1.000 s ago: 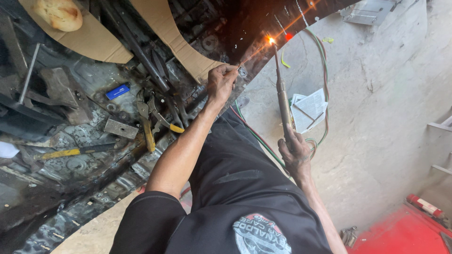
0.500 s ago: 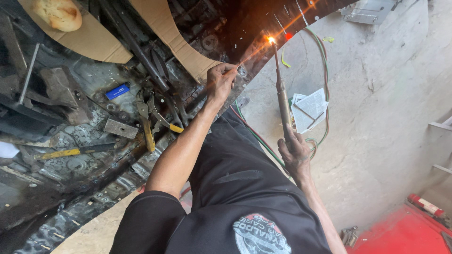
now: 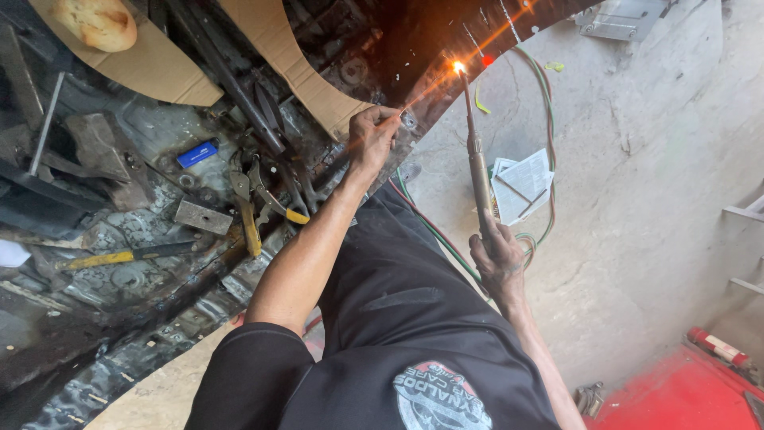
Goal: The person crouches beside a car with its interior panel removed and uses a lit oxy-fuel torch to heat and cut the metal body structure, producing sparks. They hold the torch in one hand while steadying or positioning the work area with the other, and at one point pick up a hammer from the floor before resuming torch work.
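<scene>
Hard to see where my filler rod (image 3: 406,106) actually ends — it's thin and the glare off the flame (image 3: 458,68) swallows the tip, so I can't tell if it touches the metal. The hoses (image 3: 446,239) slip out of view behind my forearm and my dark shirt, and the bottom of the torch handle is buried in my palm.

My left hand (image 3: 372,142) has its grip pinched tight on the near end of that rod, which slants up and to the right toward the flame. My right hand (image 3: 497,256) is wrapped fully closed around the lower part of the torch (image 3: 476,159) — a long slim metal tube standing nearly upright, narrow neck on top, bright orange-white flame at the tip right by the curved edge of the dark sheet metal (image 3: 382,48).

On the left there's a grimy, rusty car floor (image 3: 119,239) scattered with stuff: pliers with yellow grips (image 3: 274,203), a yellow-handled screwdriver (image 3: 119,256), a small blue lighter-shaped thing (image 3: 196,153), bits of cardboard (image 3: 159,68). On the right it's bare concrete floor (image 3: 637,199), with folded papers (image 3: 521,185) lying near the torch and green and red hoses looping round them. Something red (image 3: 684,394) sits in the bottom right corner, cut off.
</scene>
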`<state>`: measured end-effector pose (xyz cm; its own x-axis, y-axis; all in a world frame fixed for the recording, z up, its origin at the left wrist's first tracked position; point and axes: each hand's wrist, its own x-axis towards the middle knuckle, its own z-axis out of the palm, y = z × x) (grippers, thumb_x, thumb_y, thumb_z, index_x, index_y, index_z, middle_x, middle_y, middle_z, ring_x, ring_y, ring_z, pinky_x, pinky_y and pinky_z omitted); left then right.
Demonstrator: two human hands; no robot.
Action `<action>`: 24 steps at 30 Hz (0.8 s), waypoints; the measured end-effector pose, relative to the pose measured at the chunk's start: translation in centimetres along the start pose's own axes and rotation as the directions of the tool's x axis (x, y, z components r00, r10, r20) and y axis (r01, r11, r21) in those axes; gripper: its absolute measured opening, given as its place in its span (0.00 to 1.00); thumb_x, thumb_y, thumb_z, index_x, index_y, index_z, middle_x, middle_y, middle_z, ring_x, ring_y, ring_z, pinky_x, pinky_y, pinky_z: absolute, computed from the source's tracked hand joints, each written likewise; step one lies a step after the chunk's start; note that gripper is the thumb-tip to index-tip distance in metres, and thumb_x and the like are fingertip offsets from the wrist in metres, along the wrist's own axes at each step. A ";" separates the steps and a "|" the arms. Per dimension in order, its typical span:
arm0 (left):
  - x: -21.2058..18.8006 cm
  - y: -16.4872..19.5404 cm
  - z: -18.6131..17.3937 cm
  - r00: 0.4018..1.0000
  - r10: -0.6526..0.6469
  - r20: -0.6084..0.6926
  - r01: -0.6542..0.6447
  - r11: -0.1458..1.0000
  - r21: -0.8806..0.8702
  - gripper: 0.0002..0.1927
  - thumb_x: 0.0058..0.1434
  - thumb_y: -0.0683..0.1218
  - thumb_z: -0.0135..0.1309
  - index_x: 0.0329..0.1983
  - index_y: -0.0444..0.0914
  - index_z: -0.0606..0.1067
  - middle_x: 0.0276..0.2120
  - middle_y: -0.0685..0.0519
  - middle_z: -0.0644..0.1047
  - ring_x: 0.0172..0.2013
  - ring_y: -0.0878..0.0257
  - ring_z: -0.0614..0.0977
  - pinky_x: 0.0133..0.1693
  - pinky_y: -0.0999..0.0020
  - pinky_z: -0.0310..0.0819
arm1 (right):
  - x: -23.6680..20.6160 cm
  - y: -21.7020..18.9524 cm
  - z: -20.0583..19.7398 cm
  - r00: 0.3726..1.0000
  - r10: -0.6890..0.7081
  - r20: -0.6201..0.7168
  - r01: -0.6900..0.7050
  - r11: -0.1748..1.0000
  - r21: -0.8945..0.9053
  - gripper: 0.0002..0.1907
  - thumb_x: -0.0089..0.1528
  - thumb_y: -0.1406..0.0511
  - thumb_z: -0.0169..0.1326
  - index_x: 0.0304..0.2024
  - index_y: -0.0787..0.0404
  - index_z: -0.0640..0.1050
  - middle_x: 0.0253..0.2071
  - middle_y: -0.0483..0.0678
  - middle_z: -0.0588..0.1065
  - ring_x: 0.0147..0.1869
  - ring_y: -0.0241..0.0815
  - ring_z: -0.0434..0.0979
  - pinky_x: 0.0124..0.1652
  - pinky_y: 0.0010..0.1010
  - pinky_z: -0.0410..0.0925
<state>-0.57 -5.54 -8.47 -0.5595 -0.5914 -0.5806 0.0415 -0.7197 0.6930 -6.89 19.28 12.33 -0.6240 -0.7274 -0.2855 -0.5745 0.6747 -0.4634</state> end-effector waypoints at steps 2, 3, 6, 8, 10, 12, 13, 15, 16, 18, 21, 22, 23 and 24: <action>0.0 0.0 0.0 1.000 0.005 0.003 -0.005 1.000 0.000 0.06 0.64 0.39 0.57 0.39 0.30 0.80 0.26 0.55 0.78 0.24 0.73 0.75 0.25 0.78 0.69 | 0.0 -0.1 -0.1 1.000 -0.013 0.004 0.013 1.000 -0.005 0.30 0.62 0.72 0.58 0.68 0.60 0.71 0.44 0.55 0.76 0.38 0.45 0.78 0.38 0.36 0.71; 0.0 0.0 0.0 1.000 0.008 0.004 -0.008 1.000 0.000 0.06 0.64 0.39 0.57 0.39 0.30 0.80 0.26 0.55 0.77 0.24 0.73 0.75 0.24 0.78 0.69 | 0.1 -0.1 -0.1 1.000 -0.020 0.010 0.020 1.000 -0.008 0.31 0.62 0.72 0.58 0.68 0.60 0.71 0.43 0.55 0.75 0.39 0.45 0.78 0.38 0.36 0.71; 0.0 0.0 -0.1 1.000 0.004 0.003 -0.004 1.000 -0.002 0.06 0.64 0.39 0.56 0.39 0.30 0.80 0.25 0.55 0.77 0.23 0.73 0.75 0.24 0.78 0.68 | 0.0 -0.4 -0.1 1.000 -0.001 0.015 0.001 1.000 -0.002 0.31 0.61 0.72 0.58 0.68 0.61 0.71 0.44 0.55 0.76 0.39 0.45 0.78 0.38 0.35 0.71; 0.1 0.0 -0.1 1.000 0.014 -0.002 -0.014 1.000 -0.004 0.05 0.64 0.39 0.56 0.39 0.30 0.80 0.26 0.55 0.78 0.24 0.73 0.75 0.24 0.78 0.69 | 0.1 -0.6 0.0 1.000 0.022 0.015 -0.022 1.000 0.010 0.30 0.61 0.72 0.58 0.67 0.61 0.71 0.44 0.55 0.76 0.39 0.45 0.78 0.38 0.35 0.71; 0.1 0.0 -0.1 1.000 0.016 0.003 -0.016 1.000 -0.015 0.05 0.64 0.38 0.56 0.39 0.31 0.80 0.26 0.56 0.78 0.24 0.73 0.75 0.24 0.78 0.68 | 0.1 -0.6 0.0 0.999 0.041 0.015 -0.042 0.999 0.021 0.30 0.61 0.72 0.58 0.67 0.61 0.71 0.44 0.55 0.76 0.38 0.44 0.78 0.37 0.35 0.71; 0.0 0.0 -0.4 1.000 0.010 0.017 -0.009 0.999 -0.036 0.05 0.64 0.38 0.56 0.39 0.31 0.80 0.25 0.56 0.77 0.23 0.73 0.74 0.24 0.78 0.68 | 0.0 -0.7 0.2 0.999 0.041 0.017 -0.041 0.999 0.017 0.30 0.61 0.72 0.58 0.67 0.62 0.71 0.44 0.55 0.76 0.38 0.44 0.78 0.37 0.35 0.71; 0.0 0.1 -0.4 1.000 0.006 0.012 -0.006 0.999 -0.031 0.05 0.64 0.38 0.56 0.39 0.31 0.80 0.25 0.56 0.77 0.23 0.73 0.74 0.24 0.78 0.68 | 0.0 -0.6 0.2 0.999 0.041 0.016 -0.041 0.999 0.015 0.30 0.61 0.72 0.59 0.66 0.62 0.71 0.44 0.55 0.76 0.38 0.44 0.78 0.37 0.35 0.71; 0.0 0.1 -0.5 1.000 -0.002 0.002 0.002 1.000 -0.021 0.04 0.64 0.38 0.56 0.38 0.31 0.79 0.25 0.56 0.77 0.23 0.73 0.74 0.24 0.78 0.68 | 0.0 -0.4 0.2 1.000 -0.014 0.020 0.014 1.000 -0.020 0.30 0.60 0.73 0.59 0.66 0.63 0.72 0.43 0.55 0.75 0.38 0.45 0.77 0.37 0.35 0.71; -0.1 0.1 -0.5 1.000 -0.011 -0.003 0.011 1.000 -0.015 0.04 0.64 0.38 0.56 0.38 0.31 0.79 0.25 0.56 0.76 0.23 0.73 0.74 0.23 0.78 0.67 | -0.1 -0.3 0.2 0.999 -0.041 0.022 0.042 0.998 -0.038 0.30 0.60 0.73 0.59 0.66 0.63 0.72 0.42 0.56 0.75 0.38 0.45 0.77 0.37 0.35 0.71; -0.1 0.1 -0.6 0.999 -0.031 -0.012 0.031 1.000 -0.003 0.04 0.64 0.38 0.56 0.38 0.31 0.79 0.24 0.56 0.76 0.22 0.73 0.73 0.23 0.78 0.67 | -0.1 0.1 0.1 0.978 -0.207 0.028 0.208 0.960 -0.189 0.29 0.59 0.74 0.60 0.64 0.62 0.73 0.43 0.57 0.75 0.39 0.47 0.77 0.36 0.35 0.71; -0.2 -0.1 -0.6 1.000 -0.012 0.007 0.012 1.000 -0.018 0.04 0.64 0.38 0.56 0.38 0.31 0.80 0.24 0.56 0.76 0.22 0.73 0.74 0.23 0.78 0.67 | -0.2 0.5 0.1 0.949 -0.312 0.037 0.310 0.912 -0.268 0.30 0.58 0.75 0.60 0.63 0.60 0.73 0.44 0.57 0.74 0.40 0.48 0.77 0.36 0.35 0.71; -0.2 -0.1 -0.5 1.000 -0.005 0.011 0.006 1.000 -0.028 0.04 0.64 0.39 0.56 0.38 0.31 0.80 0.25 0.56 0.76 0.23 0.73 0.74 0.23 0.78 0.67 | -0.2 0.6 0.1 0.945 -0.325 0.035 0.322 0.907 -0.271 0.30 0.58 0.75 0.60 0.63 0.60 0.73 0.44 0.57 0.74 0.41 0.47 0.77 0.36 0.35 0.71; -0.1 -0.1 -0.5 1.000 0.001 0.014 -0.001 0.999 -0.037 0.04 0.64 0.39 0.56 0.38 0.31 0.79 0.25 0.56 0.77 0.23 0.73 0.74 0.24 0.78 0.67 | -0.3 0.7 0.2 0.959 -0.281 0.029 0.280 0.930 -0.239 0.31 0.58 0.75 0.60 0.64 0.61 0.72 0.43 0.57 0.74 0.39 0.47 0.77 0.35 0.35 0.71; -0.1 -0.1 -0.5 1.000 0.008 0.017 -0.007 0.999 -0.047 0.05 0.64 0.39 0.56 0.38 0.31 0.79 0.25 0.56 0.77 0.23 0.74 0.74 0.24 0.78 0.67 | -0.3 0.7 0.3 0.971 -0.237 0.026 0.237 0.949 -0.206 0.32 0.58 0.75 0.60 0.65 0.61 0.72 0.42 0.56 0.74 0.38 0.46 0.76 0.35 0.36 0.70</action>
<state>-0.07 -5.58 -8.75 -0.5729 -0.5909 -0.5680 0.0844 -0.7319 0.6762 -6.92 19.91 11.86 -0.4565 -0.8694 -0.1892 -0.8025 0.4941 -0.3344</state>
